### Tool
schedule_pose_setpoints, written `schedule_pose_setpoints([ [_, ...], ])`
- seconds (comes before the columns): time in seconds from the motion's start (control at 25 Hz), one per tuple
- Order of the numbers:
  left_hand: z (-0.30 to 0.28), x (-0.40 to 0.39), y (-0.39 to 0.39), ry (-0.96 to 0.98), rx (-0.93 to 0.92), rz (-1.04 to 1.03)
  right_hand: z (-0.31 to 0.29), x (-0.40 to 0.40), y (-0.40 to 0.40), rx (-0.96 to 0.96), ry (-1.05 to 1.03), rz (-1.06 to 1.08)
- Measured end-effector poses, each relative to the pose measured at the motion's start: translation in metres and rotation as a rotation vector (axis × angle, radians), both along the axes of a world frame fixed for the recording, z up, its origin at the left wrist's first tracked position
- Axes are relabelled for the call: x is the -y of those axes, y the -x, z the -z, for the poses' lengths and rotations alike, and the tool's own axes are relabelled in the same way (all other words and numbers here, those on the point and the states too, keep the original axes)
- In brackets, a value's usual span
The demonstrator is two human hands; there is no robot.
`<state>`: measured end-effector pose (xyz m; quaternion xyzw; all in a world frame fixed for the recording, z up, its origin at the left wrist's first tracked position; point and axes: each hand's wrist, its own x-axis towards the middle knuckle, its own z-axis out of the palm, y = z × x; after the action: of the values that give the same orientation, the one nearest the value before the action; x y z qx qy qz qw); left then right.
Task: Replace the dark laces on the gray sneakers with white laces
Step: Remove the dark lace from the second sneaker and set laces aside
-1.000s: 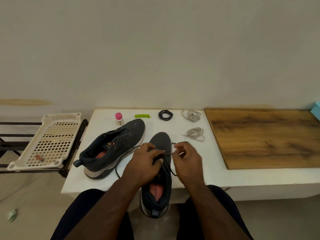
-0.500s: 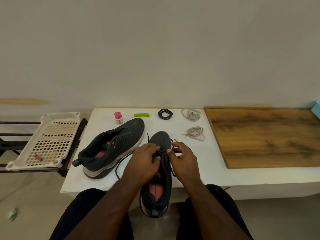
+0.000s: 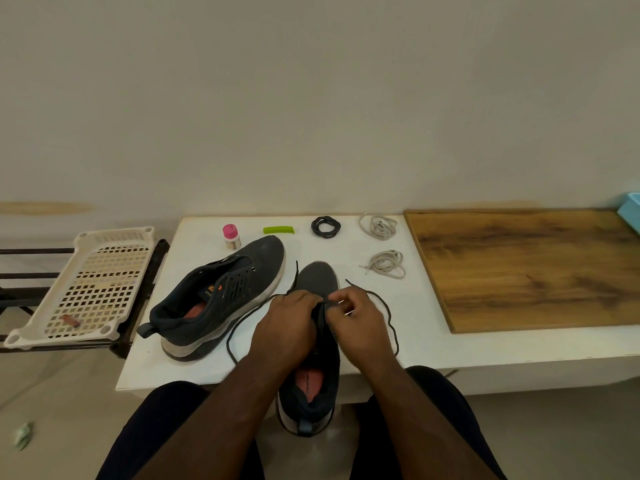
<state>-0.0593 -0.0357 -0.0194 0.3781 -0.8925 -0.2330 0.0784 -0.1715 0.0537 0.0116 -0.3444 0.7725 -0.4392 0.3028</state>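
A dark gray sneaker [image 3: 317, 278] lies toe-away at the table's front edge, its heel hanging over toward me. My left hand [image 3: 285, 327] and my right hand [image 3: 358, 322] meet over its eyelets, each pinching the dark lace [image 3: 389, 317], whose loose ends loop out to both sides. A second gray sneaker [image 3: 221, 296], with no lace, lies on its side to the left. Two white lace bundles, the nearer white lace [image 3: 386, 263] and the farther white lace [image 3: 379, 226], rest at the back, beside a coiled dark lace [image 3: 325, 226].
The white table [image 3: 426, 348] carries a wooden board [image 3: 530, 268] on the right, a pink-capped bottle [image 3: 231, 236] and a green clip [image 3: 278, 230] at the back. A cream perforated tray [image 3: 86, 285] sits on a black rack at left. A blue box [image 3: 632, 211] shows at far right.
My hands came together over the sneaker's lower eyelets and the dark lace has come looser, its ends now looping wider to the left and right of the shoe.
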Motion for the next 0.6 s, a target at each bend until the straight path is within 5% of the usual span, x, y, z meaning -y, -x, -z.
schedule_pose_setpoints([
  [0.44, -0.005, 0.009, 0.008, 0.055, -0.017, -0.132, 0.01, 0.008, -0.012, -0.25, -0.143, -0.133],
  [0.6, -0.009, 0.015, 0.0, -0.164, -0.179, -0.275, 0.017, 0.006, -0.012, -0.433, -0.203, -0.164],
])
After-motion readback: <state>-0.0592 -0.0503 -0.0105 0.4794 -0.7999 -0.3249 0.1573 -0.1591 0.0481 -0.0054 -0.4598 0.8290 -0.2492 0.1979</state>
